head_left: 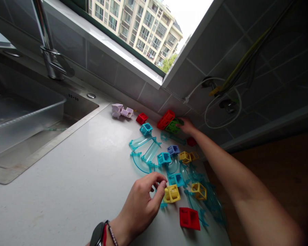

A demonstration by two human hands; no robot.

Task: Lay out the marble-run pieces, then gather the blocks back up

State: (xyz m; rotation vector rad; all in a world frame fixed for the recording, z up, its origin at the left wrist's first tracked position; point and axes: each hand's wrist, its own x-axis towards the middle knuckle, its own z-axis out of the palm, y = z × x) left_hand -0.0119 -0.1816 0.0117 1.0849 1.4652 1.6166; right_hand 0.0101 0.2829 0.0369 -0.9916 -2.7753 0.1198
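My right hand (187, 125) reaches to the back of the counter, its fingers round a green block (172, 126) with openings in its sides. Pressed close beside that is a red block (166, 119). My left hand (145, 196) hovers in front, loosely curled, a small gap between thumb and fingers; nothing shows in it. Its thumb tip overlaps the edge of a yellow block (172, 193). Around the hands lie clear teal track pieces (152, 152), teal blocks (164, 158), a purple-blue block (173, 149) and a large red block (189, 218).
On the left, a steel sink (86, 111) holds a clear plastic bin (28, 114) beneath a faucet (51, 61). Pale pink pieces (122, 111) and a small red block (142, 118) sit near the wall. Cables (236, 75) hang on the tiled wall right of the window.
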